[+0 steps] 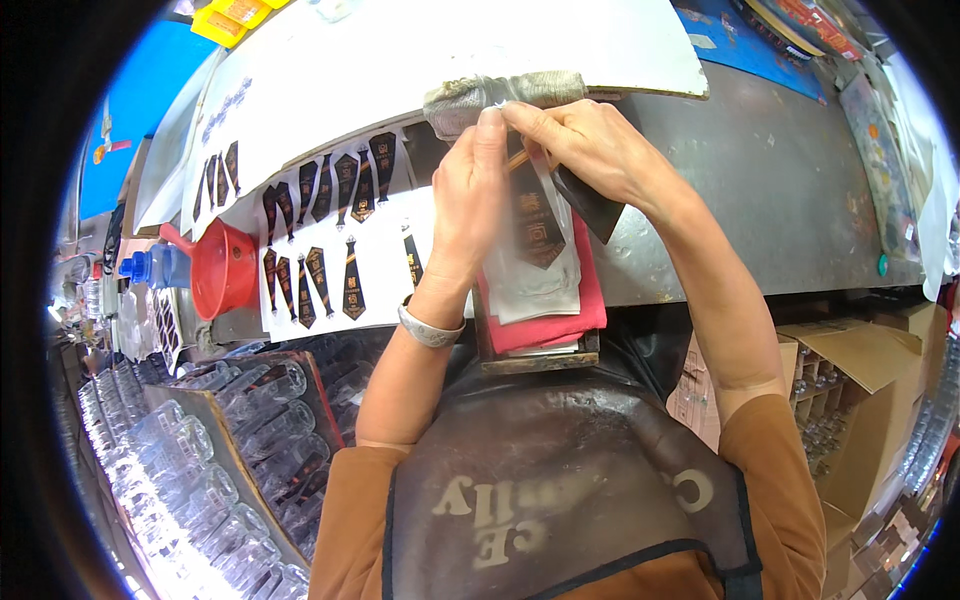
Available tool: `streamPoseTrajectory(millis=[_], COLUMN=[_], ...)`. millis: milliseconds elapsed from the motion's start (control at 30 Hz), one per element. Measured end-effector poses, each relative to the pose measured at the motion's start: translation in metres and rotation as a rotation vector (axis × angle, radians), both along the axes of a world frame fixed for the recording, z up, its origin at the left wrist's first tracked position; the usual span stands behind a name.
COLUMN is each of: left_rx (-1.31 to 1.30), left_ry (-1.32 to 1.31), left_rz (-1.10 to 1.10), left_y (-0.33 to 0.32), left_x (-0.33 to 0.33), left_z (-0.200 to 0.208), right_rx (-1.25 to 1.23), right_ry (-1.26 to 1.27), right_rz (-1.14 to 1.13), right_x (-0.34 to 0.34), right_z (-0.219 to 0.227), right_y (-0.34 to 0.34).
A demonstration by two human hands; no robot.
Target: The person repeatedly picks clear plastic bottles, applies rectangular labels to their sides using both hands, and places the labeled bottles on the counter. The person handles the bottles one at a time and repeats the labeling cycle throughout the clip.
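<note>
My left hand [468,195] and my right hand [592,150] meet at the fingertips, both closed in a pinch with a small white bit between them. Below the fingers hangs a black tie-shaped decal [538,215] with gold marks, slightly blurred; its upper end is hidden by my fingers. A dark flat piece [592,205] shows under my right palm; what it is I cannot tell. Under the decal lies a white cloth pad [540,305] on a red cloth [550,335]. Just beyond my fingertips is a rolled grey cloth [465,100].
Left of my hands, white sheets carry rows of tie-shaped decals [350,280]. A red plastic scoop [225,270] and a blue-capped bottle [160,265] stand farther left. Clear glass bottles [215,470] fill the lower left. At right sits an open, divided cardboard box [850,385].
</note>
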State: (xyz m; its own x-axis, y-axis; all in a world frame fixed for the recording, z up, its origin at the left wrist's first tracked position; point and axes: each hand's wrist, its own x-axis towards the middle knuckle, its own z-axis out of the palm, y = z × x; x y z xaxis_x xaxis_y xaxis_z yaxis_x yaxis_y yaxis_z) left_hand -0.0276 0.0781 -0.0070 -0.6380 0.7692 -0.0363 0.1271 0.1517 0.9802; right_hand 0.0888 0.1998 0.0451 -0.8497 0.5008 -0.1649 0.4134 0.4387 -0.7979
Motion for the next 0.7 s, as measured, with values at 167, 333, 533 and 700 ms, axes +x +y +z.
streamPoseTrajectory(millis=[167, 333, 533, 700], left_rx=[-0.076, 0.042, -0.05, 0.077], left_ry=[-0.133, -0.073, -0.245, -0.148], left_rz=[-0.042, 0.013, -0.016, -0.045], left_y=[-0.004, 0.001, -0.007, -0.045], left_x=[-0.001, 0.004, -0.004, 0.004], left_z=[0.005, -0.006, 0.004, 0.023], right_rx=[-0.161, -0.061, -0.139, -0.293], right_ry=[0.098, 0.088, 0.138, 0.41], right_rz=[0.011, 0.012, -0.001, -0.081], right_x=[-0.002, -0.007, 0.004, 0.037], right_z=[-0.015, -0.015, -0.013, 0.015], right_y=[0.01, 0.008, 0.013, 0.015])
